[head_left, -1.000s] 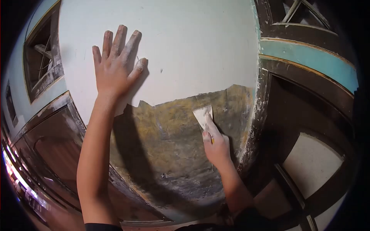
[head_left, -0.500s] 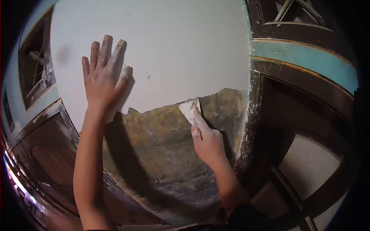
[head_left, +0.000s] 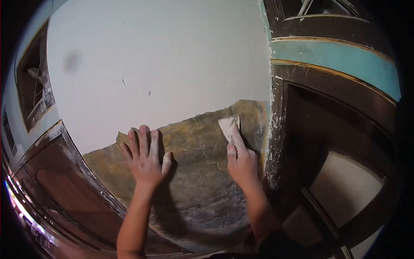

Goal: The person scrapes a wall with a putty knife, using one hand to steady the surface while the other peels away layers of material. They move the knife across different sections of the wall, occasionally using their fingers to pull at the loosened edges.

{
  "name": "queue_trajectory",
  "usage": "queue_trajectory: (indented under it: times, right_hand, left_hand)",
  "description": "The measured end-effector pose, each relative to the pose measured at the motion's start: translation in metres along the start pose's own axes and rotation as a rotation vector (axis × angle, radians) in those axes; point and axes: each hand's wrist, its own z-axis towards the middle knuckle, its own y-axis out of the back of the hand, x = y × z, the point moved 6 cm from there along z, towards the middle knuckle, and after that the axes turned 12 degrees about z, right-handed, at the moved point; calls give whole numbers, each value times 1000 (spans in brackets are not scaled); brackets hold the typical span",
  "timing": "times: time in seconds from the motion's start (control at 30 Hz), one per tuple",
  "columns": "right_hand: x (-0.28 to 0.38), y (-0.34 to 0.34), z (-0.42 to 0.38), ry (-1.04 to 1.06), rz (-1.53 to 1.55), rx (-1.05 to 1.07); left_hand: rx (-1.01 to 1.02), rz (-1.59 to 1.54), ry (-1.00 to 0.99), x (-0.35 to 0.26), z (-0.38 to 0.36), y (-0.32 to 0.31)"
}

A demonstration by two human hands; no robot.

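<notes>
From where I stand, the left hand [head_left: 146,166] lies with fingers spread on the brown patch [head_left: 185,149], seemingly as a brace, its tips about the ragged edge of the white coating [head_left: 164,56]. The right hand [head_left: 243,163] pinches a scraper [head_left: 228,124] between thumb and forefinger, the forefinger laid along the blade, probably to steer it; the scraper sits over the brown patch, just below that edge.
</notes>
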Motion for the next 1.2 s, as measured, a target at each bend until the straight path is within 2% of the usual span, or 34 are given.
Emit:
queue_trajectory:
  times: [0.1, 0.17, 0.27, 0.37, 0.4, 0.43, 0.47, 0.6, 0.83, 0.93, 1.0, 1.1, 1.2]
  right_hand:
    - [15, 4, 13, -68, -23, 57]
    - [15, -2, 10, -113, -21, 71]
    - [4, -17, -14, -130, -110, 132]
    - [6, -19, 1, -105, -51, 140]
    - [13, -15, 11, -71, -27, 135]
    - [17, -13, 17, -166, -71, 203]
    - [14, -12, 16, -166, -75, 201]
    - [11, -11, -1, 5, -5, 138]
    - [24, -17, 18, -85, 26, 203]
    - [18, -20, 4, 30, 81, 185]
    - [18, -22, -1, 25, 50, 208]
    - [26, -24, 3, -139, 117, 300]
    - [33, -28, 16, -97, 142, 319]
  left_hand:
    - [27, -16, 60, -21, -52, -12]
    - [48, -49, 237, -21, -90, -21]
    - [16, -50, 327, -31, -144, -32]
    - [-19, -60, 335, -36, -170, -39]
    - [-17, -62, 334, -37, -169, -40]
    - [-31, -61, 338, -37, -168, -38]
    - [-48, -60, 343, -37, -166, -37]
    - [-54, -55, 348, -38, -168, -35]
    - [-53, -49, 336, -38, -175, -35]
    - [-71, -56, 351, -38, -172, -36]
    - [-75, -50, 363, -38, -172, -37]
    - [-83, -76, 360, -38, -174, -36]
    - [-91, -75, 371, -39, -173, -35]
